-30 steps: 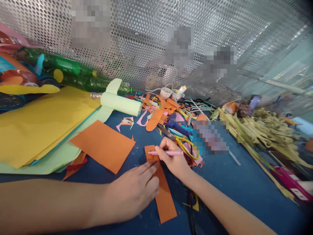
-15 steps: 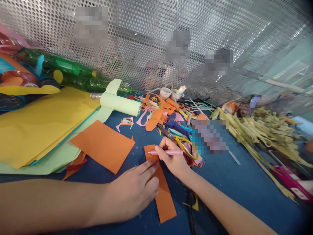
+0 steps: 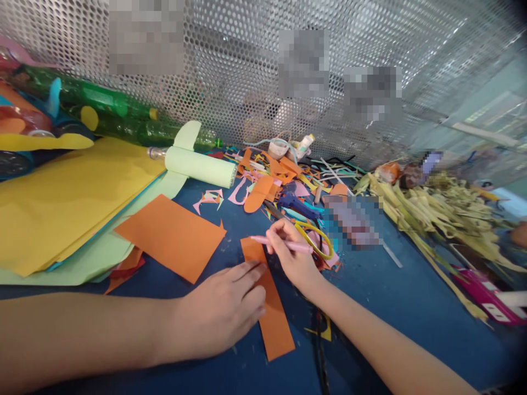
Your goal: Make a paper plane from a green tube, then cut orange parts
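Observation:
My right hand is closed around a pink pen, its tip pointing left over the upper end of an orange paper strip. Whether the tip touches the paper I cannot tell. With its fingers laid out flat, my left hand presses the strip against the blue table. A larger orange paper sheet lies left of the strip. Just beyond my right hand are scissors with yellow handles and a dark blue hot glue gun.
Yellow sheets are stacked over pale green paper at left. A green paper-wrapped bottle with fins lies behind. Green bottles line the metal mesh wall. Dried husks and a pink box-like object are at right.
My right hand with the pen has shifted slightly, and the pen tip sits nearer the strip's top edge. My left hand stays on the strip. The whole view has moved a little.

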`<state>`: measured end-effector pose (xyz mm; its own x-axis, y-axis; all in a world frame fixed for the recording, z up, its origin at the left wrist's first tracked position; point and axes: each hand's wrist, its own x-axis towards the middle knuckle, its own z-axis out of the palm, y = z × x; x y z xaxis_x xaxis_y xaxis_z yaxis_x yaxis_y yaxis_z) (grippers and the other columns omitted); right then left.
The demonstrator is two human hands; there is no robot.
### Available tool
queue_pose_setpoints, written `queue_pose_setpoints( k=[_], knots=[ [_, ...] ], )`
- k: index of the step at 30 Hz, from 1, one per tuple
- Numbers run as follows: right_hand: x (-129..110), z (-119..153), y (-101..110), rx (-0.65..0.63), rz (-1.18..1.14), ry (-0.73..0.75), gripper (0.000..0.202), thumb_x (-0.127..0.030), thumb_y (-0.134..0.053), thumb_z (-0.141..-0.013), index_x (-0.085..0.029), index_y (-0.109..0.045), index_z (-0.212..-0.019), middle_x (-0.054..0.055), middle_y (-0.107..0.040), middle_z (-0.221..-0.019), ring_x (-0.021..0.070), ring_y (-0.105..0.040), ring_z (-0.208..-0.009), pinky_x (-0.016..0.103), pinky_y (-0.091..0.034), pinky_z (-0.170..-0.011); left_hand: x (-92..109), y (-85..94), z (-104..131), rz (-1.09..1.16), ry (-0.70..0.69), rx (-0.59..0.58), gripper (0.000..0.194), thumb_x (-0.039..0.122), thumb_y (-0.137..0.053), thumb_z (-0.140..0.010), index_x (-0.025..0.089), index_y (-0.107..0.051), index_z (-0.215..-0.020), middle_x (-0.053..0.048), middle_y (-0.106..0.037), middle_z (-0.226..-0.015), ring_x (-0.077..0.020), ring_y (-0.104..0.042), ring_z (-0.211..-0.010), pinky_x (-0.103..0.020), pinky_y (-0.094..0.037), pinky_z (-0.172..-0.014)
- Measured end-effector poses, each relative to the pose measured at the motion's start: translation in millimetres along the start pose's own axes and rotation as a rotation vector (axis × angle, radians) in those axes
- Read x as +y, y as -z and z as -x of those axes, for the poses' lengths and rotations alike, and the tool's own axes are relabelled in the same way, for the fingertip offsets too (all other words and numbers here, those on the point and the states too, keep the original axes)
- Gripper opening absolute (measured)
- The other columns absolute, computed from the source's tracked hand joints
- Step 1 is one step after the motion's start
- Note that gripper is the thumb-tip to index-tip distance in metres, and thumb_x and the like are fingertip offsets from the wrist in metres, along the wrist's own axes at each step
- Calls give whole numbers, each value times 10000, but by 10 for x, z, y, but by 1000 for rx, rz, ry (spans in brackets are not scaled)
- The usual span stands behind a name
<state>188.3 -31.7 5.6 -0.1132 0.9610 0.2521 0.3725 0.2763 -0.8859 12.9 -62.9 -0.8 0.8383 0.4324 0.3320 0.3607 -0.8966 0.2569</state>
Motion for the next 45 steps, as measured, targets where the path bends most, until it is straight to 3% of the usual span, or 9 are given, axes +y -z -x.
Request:
queue_pose_setpoints(
  k=[6,12,16,22,29,34,37,41,45],
  knots=[
    [-36,11,70,22,-80,-15,213,-353,-311,-931,-218,-476,-914,10,-595,-754,122,-549,-611,264,-460,-602,-1,105,8,-5,147,14,204,242,-380,-889,155,-551,-821,-131,-566,-1079,-262,-520,-1005,-446,-459,-854],
    [-150,27,182,-84,301,37,110,-331,-482,-860,-228,-521,-854,17,-604,-796,159,-581,-708,289,-452,-680,-34,119,-20,80,119,60,170,222,-417,-875,159,-567,-825,-101,-564,-1096,-233,-470,-1089,-450,-332,-1001],
    [-159,14,198,-94,216,-87,140,-352,-415,-889,-242,-492,-850,-14,-627,-694,130,-596,-552,249,-462,-550,-22,182,-45,183,164,75,181,207,-429,-864,170,-587,-786,-65,-561,-902,-195,-516,-915,-395,-417,-896],
    [-154,-69,309,-69,-106,-210,193,-426,-439,-853,-238,-420,-810,10,-663,-814,156,-644,-689,294,-497,-648,-44,221,-15,411,330,202,225,208,-404,-883,168,-608,-970,-82,-473,-1027,-147,-522,-884,-286,-467,-814],
    [-8,-111,380,-2,161,-128,221,-205,-582,-712,-237,-408,-845,-18,-555,-809,167,-584,-801,321,-446,-769,-133,238,-68,628,509,314,274,282,-392,-897,163,-639,-897,-73,-527,-993,-159,-559,-917,-263,-505,-742],
    [21,-98,373,11,364,3,172,-161,-521,-751,-239,-436,-878,-3,-553,-852,159,-570,-763,300,-445,-740,-89,283,-33,922,347,96,280,257,-301,-929,150,-557,-894,-34,-604,-819,-107,-596,-676,-222,-511,-636],
    [-29,-43,318,-140,365,59,145,-144,-479,-791,-240,-466,-899,-1,-580,-857,150,-570,-739,284,-448,-716,-69,298,-12,720,244,139,217,204,-312,-917,152,-516,-865,-25,-579,-731,-122,-564,-681,-242,-489,-660],
    [-37,35,173,-373,187,137,121,-169,-420,-855,-229,-499,-924,22,-610,-942,160,-588,-825,296,-455,-749,-45,251,-28,421,-8,122,146,160,-395,-877,129,-534,-905,-96,-594,-932,-175,-555,-922,-289,-462,-839],
    [-42,35,123,-218,76,158,69,-243,-496,-838,-235,-434,-865,56,-583,-1121,189,-568,-995,361,-422,-865,-18,142,-34,230,-175,9,181,167,-397,-885,93,-556,-929,-123,-632,-976,-209,-525,-1074,-334,-364,-1011]
  ],
)
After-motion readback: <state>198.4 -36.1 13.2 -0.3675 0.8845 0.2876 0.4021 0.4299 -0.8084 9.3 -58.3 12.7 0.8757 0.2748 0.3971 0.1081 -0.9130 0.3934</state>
